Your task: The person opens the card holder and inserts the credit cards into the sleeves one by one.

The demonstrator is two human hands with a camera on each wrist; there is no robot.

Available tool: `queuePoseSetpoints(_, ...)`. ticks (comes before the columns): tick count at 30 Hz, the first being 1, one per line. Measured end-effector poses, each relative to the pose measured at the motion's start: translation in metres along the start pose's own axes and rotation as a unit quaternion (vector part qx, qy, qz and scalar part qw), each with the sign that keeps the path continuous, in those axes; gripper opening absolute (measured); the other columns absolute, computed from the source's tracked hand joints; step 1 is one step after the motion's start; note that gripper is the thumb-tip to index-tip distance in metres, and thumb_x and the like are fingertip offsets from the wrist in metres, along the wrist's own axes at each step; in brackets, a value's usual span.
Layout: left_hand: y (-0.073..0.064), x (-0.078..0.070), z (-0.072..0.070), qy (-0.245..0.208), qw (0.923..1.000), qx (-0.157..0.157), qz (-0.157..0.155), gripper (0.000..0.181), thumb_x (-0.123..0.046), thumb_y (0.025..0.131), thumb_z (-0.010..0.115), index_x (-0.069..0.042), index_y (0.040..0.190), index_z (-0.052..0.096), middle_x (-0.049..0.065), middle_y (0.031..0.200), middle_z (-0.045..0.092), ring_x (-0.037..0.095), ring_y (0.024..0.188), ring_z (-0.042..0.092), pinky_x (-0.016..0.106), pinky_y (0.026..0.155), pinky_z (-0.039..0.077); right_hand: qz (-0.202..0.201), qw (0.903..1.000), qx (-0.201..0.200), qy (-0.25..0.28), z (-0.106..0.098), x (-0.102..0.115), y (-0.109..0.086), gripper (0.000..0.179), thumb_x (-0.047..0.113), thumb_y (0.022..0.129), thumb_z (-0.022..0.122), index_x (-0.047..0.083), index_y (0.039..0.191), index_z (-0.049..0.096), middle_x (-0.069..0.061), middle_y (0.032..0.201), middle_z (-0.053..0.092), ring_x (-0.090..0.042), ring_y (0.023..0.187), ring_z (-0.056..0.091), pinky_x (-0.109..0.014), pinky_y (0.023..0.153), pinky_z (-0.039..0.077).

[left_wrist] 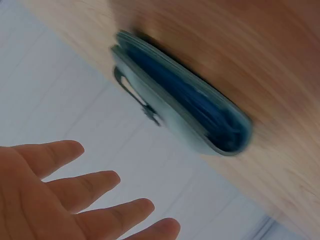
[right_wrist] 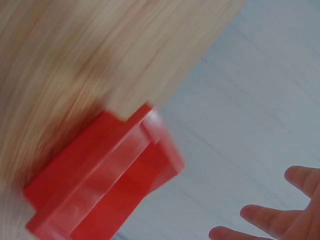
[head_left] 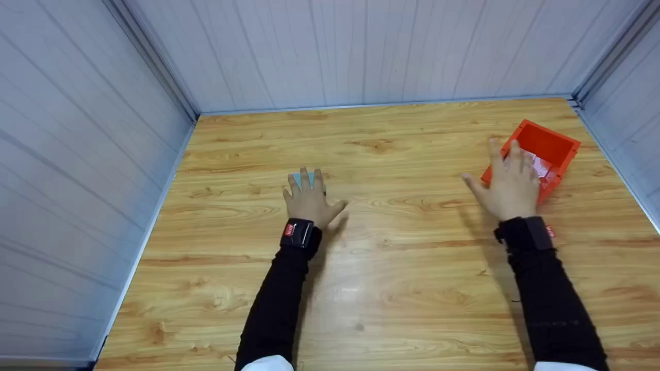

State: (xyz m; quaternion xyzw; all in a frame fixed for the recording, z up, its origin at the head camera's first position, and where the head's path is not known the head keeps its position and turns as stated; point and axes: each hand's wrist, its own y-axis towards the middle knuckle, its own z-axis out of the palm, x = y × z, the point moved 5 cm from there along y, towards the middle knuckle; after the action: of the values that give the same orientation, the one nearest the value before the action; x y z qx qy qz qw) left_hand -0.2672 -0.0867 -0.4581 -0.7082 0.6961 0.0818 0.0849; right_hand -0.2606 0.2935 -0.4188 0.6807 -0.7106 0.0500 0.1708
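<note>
My left hand (head_left: 309, 204), fingers spread, hovers over a small light-blue pouch (head_left: 296, 178) that its fingers partly cover in the head view. In the left wrist view the pouch (left_wrist: 175, 119) stands on the wood with its top gaping, a dark blue inside showing and a dark loop with a small charm on its side. The left fingers are apart from it there. On the right, my right hand (head_left: 512, 191) is stretched above the near left side of a red plastic bin (head_left: 549, 144). Pinkish-white material (head_left: 540, 167) lies inside. Neither hand holds anything.
The wooden tabletop (head_left: 392, 268) spans between both arms. Pale panel walls (head_left: 361, 51) enclose it at the back and on both sides. The bin sits near the back right corner. Black bands circle both wrists.
</note>
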Motion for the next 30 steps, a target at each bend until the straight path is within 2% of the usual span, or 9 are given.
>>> queuePoseSetpoints(7,0.006,0.012,0.001,-0.036,0.9989,0.026,-0.011,0.102,-0.067,0.081,0.063,-0.014,0.157,0.021,0.021,0.163,0.012,0.05,0.148,0.011,0.064,0.116,0.023,0.042,0.999,0.009,-0.008,-0.01,-0.041,0.01,0.093,0.067,0.091,0.046,0.017,0.159,0.006,-0.029,0.161,-0.001,-0.06,0.142,0.008,-0.078,0.106,0.013)
queuePoseSetpoints(11,0.007,0.015,0.003,-0.055,0.9973,0.045,-0.017,0.102,-0.065,0.082,0.064,-0.014,0.158,0.018,0.021,0.163,0.01,0.049,0.148,0.009,0.064,0.116,0.023,0.053,0.998,0.032,-0.01,-0.007,-0.054,0.015,0.096,0.07,0.091,0.042,0.015,0.159,0.003,-0.031,0.16,-0.002,-0.061,0.141,0.006,-0.079,0.105,0.014)
queuePoseSetpoints(16,0.01,0.02,0.006,-0.062,0.9964,0.054,-0.021,0.1,-0.062,0.083,0.065,-0.014,0.158,0.018,0.022,0.163,0.011,0.049,0.147,0.015,0.061,0.115,0.028,0.058,0.9967,0.052,-0.023,-0.001,-0.064,0.019,0.097,0.073,0.09,0.039,0.014,0.159,0.004,-0.035,0.158,0.0,-0.064,0.139,0.007,-0.08,0.103,0.015)
queuePoseSetpoints(19,0.012,0.024,0.009,-0.057,0.9961,0.061,-0.029,0.098,-0.059,0.084,0.066,-0.014,0.158,0.018,0.021,0.163,0.012,0.048,0.146,0.019,0.059,0.113,0.033,0.058,0.9961,0.057,-0.034,0.003,-0.066,0.019,0.097,0.073,0.089,0.042,0.013,0.158,0.01,-0.038,0.156,0.008,-0.065,0.138,0.009,-0.079,0.105,0.011)
queuePoseSetpoints(24,0.014,0.028,0.012,-0.053,0.9951,0.075,-0.037,0.088,-0.049,0.087,0.065,-0.011,0.156,0.025,0.023,0.162,0.016,0.048,0.143,0.027,0.056,0.104,0.045,0.045,0.9935,0.081,-0.066,0.012,-0.067,0.017,0.099,0.076,0.087,0.043,0.002,0.151,0.028,-0.041,0.149,0.021,-0.062,0.138,0.014,-0.073,0.112,0.003)
queuePoseSetpoints(27,0.014,0.028,0.011,-0.058,0.995,0.072,-0.037,0.08,-0.041,0.088,0.064,-0.008,0.153,0.032,0.025,0.159,0.021,0.047,0.139,0.034,0.054,0.099,0.049,0.029,0.9919,0.093,-0.082,0.016,-0.068,0.016,0.093,0.072,0.089,0.044,-0.004,0.142,0.041,-0.042,0.14,0.034,-0.061,0.132,0.025,-0.069,0.115,0.003)
queuePoseSetpoints(30,0.015,0.028,0.012,-0.063,0.9941,0.079,-0.04,0.077,-0.037,0.089,0.062,-0.007,0.153,0.032,0.026,0.16,0.019,0.045,0.137,0.038,0.053,0.099,0.049,0.016,0.9912,0.095,-0.091,0.019,-0.069,0.016,0.08,0.062,0.094,0.048,-0.008,0.132,0.048,-0.043,0.128,0.044,-0.061,0.121,0.037,-0.068,0.114,0.008)
